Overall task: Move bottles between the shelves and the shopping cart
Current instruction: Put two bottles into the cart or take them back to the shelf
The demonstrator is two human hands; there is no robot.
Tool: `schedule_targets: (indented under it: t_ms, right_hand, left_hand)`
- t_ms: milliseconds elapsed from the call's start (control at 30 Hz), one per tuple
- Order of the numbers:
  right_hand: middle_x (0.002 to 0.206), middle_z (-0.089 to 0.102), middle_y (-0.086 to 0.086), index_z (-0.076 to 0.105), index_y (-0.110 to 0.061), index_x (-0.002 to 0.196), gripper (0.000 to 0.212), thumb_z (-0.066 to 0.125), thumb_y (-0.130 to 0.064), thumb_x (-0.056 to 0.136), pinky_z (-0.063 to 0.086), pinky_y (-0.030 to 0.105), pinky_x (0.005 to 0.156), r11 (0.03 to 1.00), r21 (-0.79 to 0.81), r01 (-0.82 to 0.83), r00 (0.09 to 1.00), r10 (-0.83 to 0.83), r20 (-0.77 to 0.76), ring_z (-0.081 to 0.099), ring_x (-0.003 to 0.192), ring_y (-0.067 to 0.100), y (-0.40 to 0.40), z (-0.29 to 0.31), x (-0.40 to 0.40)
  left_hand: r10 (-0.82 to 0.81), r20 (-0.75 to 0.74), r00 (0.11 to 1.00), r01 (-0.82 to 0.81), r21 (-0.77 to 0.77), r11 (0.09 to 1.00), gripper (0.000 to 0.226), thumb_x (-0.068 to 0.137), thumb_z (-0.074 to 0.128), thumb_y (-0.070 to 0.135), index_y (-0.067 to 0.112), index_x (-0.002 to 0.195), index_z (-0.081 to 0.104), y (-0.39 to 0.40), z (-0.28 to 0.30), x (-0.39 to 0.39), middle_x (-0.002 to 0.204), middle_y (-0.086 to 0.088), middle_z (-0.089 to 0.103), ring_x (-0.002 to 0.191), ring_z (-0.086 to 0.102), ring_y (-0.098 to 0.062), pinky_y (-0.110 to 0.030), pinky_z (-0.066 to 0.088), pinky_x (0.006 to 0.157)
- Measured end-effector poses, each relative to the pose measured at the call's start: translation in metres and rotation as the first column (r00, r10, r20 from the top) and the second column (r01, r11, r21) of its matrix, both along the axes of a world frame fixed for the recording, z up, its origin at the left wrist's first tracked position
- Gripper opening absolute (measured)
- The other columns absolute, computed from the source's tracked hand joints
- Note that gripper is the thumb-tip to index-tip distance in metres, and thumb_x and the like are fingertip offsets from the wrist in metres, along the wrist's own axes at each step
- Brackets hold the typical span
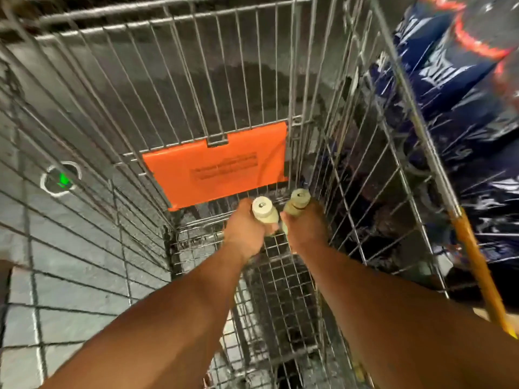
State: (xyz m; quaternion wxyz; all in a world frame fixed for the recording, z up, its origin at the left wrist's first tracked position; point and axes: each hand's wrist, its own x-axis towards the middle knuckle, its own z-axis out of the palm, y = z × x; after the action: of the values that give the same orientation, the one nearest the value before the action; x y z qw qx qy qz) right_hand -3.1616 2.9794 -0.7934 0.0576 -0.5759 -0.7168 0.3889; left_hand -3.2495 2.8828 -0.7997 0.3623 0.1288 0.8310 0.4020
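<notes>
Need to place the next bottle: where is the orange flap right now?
Head view, centre: the orange flap hangs on the shopping cart end wall, just beyond the two bottles, one in the left hand.

The cart (196,80) is bare grey wire, crossed into a fine square grid at its bottom. Against its far wall hangs a bright orange flap (216,169) with darker orange lettering, too blurred to read. Low inside the cart, in front of the flap, two bottles (264,213) are pale cream with cream caps. Right of the cart, glossy dark blue packs (463,130) carry white print and an orange-red band. A yellow-orange rail (477,265) edges them. Left of the cart, the grey floor (70,248) shows a green light (63,179).
</notes>
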Motion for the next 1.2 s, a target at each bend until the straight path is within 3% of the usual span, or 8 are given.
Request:
schedule_targets:
  t_ms: [100,300,467,700,800,967,1100,1200]
  right_hand:
    - [0.120,0.059,0.013,0.045,-0.007,0.128,0.056,0.073,-0.029,0.085,0.041,0.030,0.079,0.999,0.018,-0.031,0.999,0.030,0.036,0.057,0.103,0.027,0.012,-0.021,-0.008]
    - [0.113,0.060,0.010,0.045,-0.010,0.125,0.045,0.066,-0.029,0.091,0.028,0.021,0.056,1.000,0.012,-0.002,0.997,0.001,0.072,0.042,0.072,0.009,0.024,-0.035,-0.013]
    - [0.109,0.060,0.008,0.049,-0.012,0.119,0.033,0.062,-0.026,0.093,0.035,0.030,0.072,0.999,0.045,-0.019,0.998,0.016,0.066,0.060,0.103,0.031,0.020,-0.033,-0.012]
    - [0.155,0.029,0.012,0.017,-0.015,0.154,0.072,0.058,-0.023,0.096,0.035,0.038,0.107,0.991,0.108,-0.075,0.995,0.067,0.077,0.037,0.138,0.030,0.000,-0.017,0.003]
    - [0.151,0.034,0.015,0.022,-0.010,0.152,0.068,0.057,-0.024,0.096,0.040,0.037,0.103,0.989,0.101,-0.109,0.989,0.098,0.114,0.040,0.134,0.032,-0.009,0.006,0.010]
    - [0.121,0.054,0.012,0.046,-0.008,0.126,0.039,0.056,-0.021,0.091,0.048,0.041,0.092,0.999,-0.014,-0.041,0.999,0.041,-0.022,0.055,0.109,0.030,-0.027,0.072,0.021]
    - [0.118,0.053,0.009,0.046,-0.011,0.125,0.037,0.053,-0.029,0.093,0.050,0.040,0.087,0.998,0.025,-0.062,0.998,0.061,0.030,0.056,0.101,0.025,-0.052,0.144,0.032]
    - [0.118,0.054,0.006,0.048,-0.014,0.126,0.039,0.053,-0.035,0.094,0.045,0.032,0.083,0.989,0.101,-0.108,0.994,0.105,0.034,0.057,0.100,0.024,-0.082,0.202,0.052]
  left_hand:
    - [0.047,0.048,0.998,-0.048,0.028,0.998,0.062,0.070,0.082,0.009,0.018,0.125,0.054,0.016,-0.019,-0.006,0.116,-0.005,0.066,0.110,0.061,-0.029,-0.045,0.050,0.096]
    - [0.067,0.048,0.997,-0.068,0.030,0.997,0.061,0.073,0.085,0.016,0.018,0.126,0.055,0.026,-0.039,0.000,0.106,0.005,0.066,0.101,0.061,-0.017,-0.028,0.047,0.087]
    - [0.105,0.108,0.989,-0.114,0.080,0.990,0.053,0.080,0.078,0.011,0.012,0.126,0.051,0.034,-0.035,0.004,0.110,0.000,0.065,0.105,0.062,-0.025,-0.039,0.052,0.090]
    - [0.025,0.161,0.987,-0.030,0.030,0.999,0.082,0.081,0.080,0.026,0.012,0.146,0.033,0.025,-0.024,0.006,0.119,0.004,0.062,0.109,0.060,-0.020,-0.030,0.046,0.092]
    - [0.013,0.200,0.980,-0.010,-0.013,1.000,0.093,0.081,0.080,0.024,0.012,0.152,0.022,0.018,0.002,0.003,0.136,-0.011,0.059,0.121,0.057,-0.037,-0.052,0.046,0.102]
    - [-0.027,0.082,0.996,0.032,-0.062,0.998,0.075,0.084,0.077,0.014,0.011,0.146,0.035,-0.007,0.074,-0.009,0.131,-0.019,0.059,0.106,0.064,-0.035,-0.032,0.053,0.068]
    - [-0.130,-0.080,0.988,0.119,-0.132,0.984,0.061,0.088,0.065,0.012,0.015,0.144,0.042,-0.032,0.151,-0.012,0.139,-0.011,0.054,0.121,0.056,-0.026,-0.034,0.046,0.099]
    - [-0.275,-0.106,0.956,0.263,-0.116,0.958,0.059,0.087,0.069,0.012,0.010,0.141,0.046,-0.053,0.209,-0.004,0.128,-0.007,0.060,0.112,0.059,-0.024,-0.025,0.047,0.083]
